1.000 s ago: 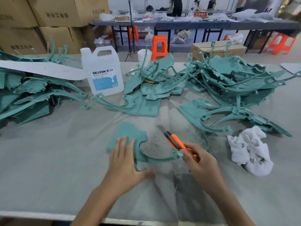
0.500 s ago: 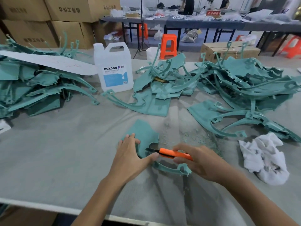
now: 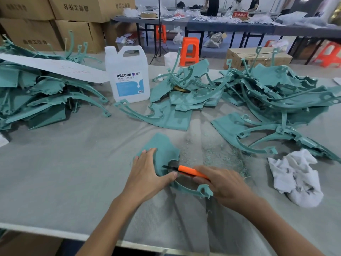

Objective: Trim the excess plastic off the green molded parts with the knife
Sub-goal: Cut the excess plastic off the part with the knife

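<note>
I have the part [image 3: 162,147] flat on the table [image 3: 73,163] right in front of me. My left hand [image 3: 147,174] lies on it with the fingers straight and close together, pressing its broad panel down. The thumb is stretched out toward 3 o'clock, its tip just under the blade.

My right hand [image 3: 223,183] is curled round the knife [image 3: 191,172], covering the back of the orange handle. The knife points toward 9 o'clock. Its dark tip meets the inner edge of the part where the panel turns into the thin curved arm. That arm sweeps from under my thumb toward 4 o'clock and ends in a small tab beside my right knuckles.

Fine green shavings [image 3: 212,154] are scattered on the cloth at 1 o'clock from the knife. A crumpled white rag [image 3: 295,179] lies at 3 o'clock, well apart from my right hand.

More green parts are heaped in three places: the left pile [image 3: 36,100] at 10 o'clock, the middle pile [image 3: 184,97] at 12 and the right pile [image 3: 276,97] at 2. A white jug [image 3: 129,76] stands upright between the left and middle piles, at 11 o'clock. Beyond the table's far edge, an orange stool [image 3: 190,50] stands at 12 o'clock and cardboard boxes [image 3: 73,21] are stacked at 10 o'clock.
</note>
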